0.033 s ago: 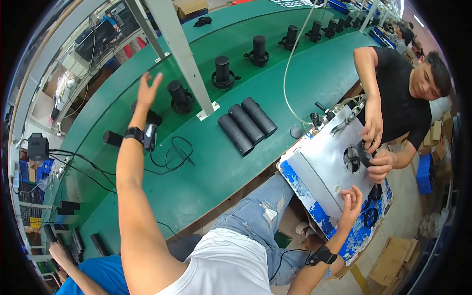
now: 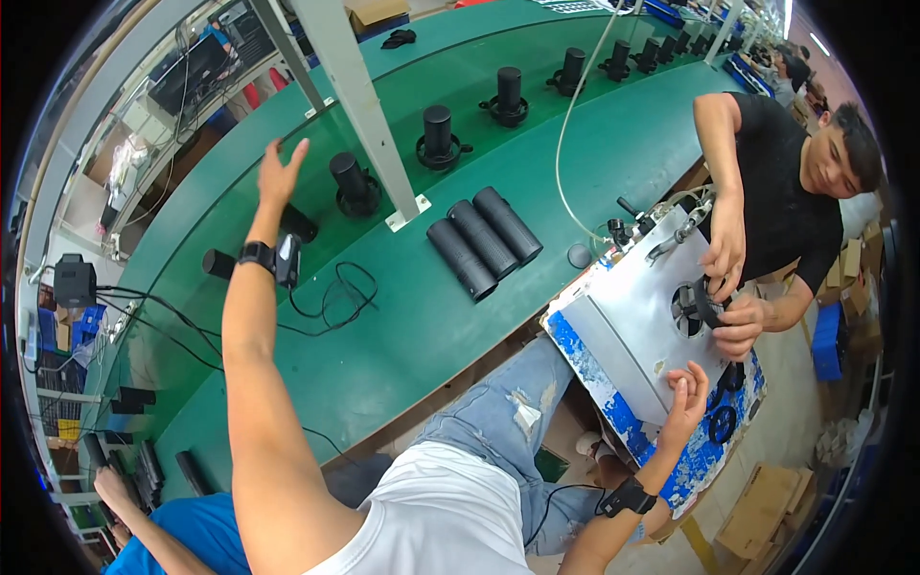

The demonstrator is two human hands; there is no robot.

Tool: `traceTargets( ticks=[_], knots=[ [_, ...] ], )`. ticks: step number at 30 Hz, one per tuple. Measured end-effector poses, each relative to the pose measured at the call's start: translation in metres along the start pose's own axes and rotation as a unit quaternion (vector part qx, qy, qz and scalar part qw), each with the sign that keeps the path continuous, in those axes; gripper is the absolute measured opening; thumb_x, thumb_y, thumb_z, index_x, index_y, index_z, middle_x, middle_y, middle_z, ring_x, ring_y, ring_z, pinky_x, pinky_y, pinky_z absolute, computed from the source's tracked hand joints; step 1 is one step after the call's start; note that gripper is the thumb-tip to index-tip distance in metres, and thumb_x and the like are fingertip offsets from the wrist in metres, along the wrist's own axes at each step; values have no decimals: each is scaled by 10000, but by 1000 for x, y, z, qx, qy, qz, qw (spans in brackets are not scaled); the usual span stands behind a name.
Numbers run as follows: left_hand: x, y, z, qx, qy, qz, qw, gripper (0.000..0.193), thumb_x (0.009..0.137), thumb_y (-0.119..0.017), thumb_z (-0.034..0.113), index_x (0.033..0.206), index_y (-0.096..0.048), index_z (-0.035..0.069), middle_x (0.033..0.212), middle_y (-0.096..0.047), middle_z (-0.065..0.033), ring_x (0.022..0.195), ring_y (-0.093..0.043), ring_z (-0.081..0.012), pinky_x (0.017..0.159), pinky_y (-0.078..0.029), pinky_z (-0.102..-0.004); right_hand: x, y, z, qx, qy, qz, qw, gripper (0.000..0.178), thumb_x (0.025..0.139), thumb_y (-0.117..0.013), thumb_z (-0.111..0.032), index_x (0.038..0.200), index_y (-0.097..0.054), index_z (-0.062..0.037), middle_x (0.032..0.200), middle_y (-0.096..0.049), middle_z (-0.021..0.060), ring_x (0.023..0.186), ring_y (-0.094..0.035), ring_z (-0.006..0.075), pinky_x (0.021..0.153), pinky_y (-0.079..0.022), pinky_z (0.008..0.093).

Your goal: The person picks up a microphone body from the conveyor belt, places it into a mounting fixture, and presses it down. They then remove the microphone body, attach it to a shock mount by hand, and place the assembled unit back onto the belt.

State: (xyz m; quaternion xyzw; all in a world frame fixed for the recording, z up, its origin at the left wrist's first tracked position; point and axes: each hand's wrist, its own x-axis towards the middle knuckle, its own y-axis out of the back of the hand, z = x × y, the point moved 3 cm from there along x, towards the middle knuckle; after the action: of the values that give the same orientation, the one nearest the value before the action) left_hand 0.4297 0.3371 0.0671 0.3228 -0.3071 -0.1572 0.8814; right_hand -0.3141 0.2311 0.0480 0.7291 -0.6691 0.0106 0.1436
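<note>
The head view shows the left hand point(image 2: 278, 179) stretched out with its grip spread wide and empty, near a black cylinder point(image 2: 347, 172) standing in a ringed base, while three black tubes point(image 2: 485, 241) lie side by side on the green tabletop point(image 2: 412, 359) to its right. The right hand point(image 2: 684, 406) is by the lower edge of a silver metal panel point(image 2: 623, 302), its grip loosely half-curled around nothing visible; a co-worker's hands point(image 2: 746, 321) hold a black ring point(image 2: 707, 305) at the panel's round opening.
</note>
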Motion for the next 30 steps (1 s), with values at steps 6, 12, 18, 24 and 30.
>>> traceTargets(
  ticks=[6,12,18,24,30],
  knots=[
    [-48,24,-91,248,77,-120,958,567,823,-587,570,1234,-537,182,1217,-566,-183,1051,-595,-364,843,-489,-438,0,-14,7,-4,15,4,1000,311,961,-516,-136,1224,-483,25,947,-599,68,907,-559,132,848,-439,267],
    [-81,41,59,117,56,-267,955,383,830,-596,431,1065,-656,134,955,-674,-171,884,-661,-314,763,-513,-429,-7,-10,0,16,-5,36,999,250,963,-519,-181,1118,-560,11,910,-606,59,871,-581,137,819,-449,271],
    [-206,12,248,-213,-281,-610,709,375,865,-664,224,1205,-617,74,1164,-608,-114,1102,-549,-251,980,-411,-375,-44,-97,-28,86,-53,-171,980,295,883,-607,-203,1111,-573,-18,1051,-628,86,986,-595,185,931,-436,320],
    [-328,-20,331,-292,-248,-808,449,387,885,-603,66,1270,-577,95,1364,-408,-169,1236,-467,-307,1010,-396,-403,-111,-150,-5,452,-183,-377,787,585,776,-732,-316,1224,-510,-13,1132,-600,128,959,-616,225,869,-486,344],
    [-383,-68,322,-350,-221,-699,583,646,833,-714,227,1380,-404,79,1361,-443,-117,1199,-485,-252,949,-439,-367,-118,-80,11,548,-155,-51,821,566,771,-713,-293,1191,-459,-11,930,-605,136,833,-611,229,727,-522,339]
  ],
)
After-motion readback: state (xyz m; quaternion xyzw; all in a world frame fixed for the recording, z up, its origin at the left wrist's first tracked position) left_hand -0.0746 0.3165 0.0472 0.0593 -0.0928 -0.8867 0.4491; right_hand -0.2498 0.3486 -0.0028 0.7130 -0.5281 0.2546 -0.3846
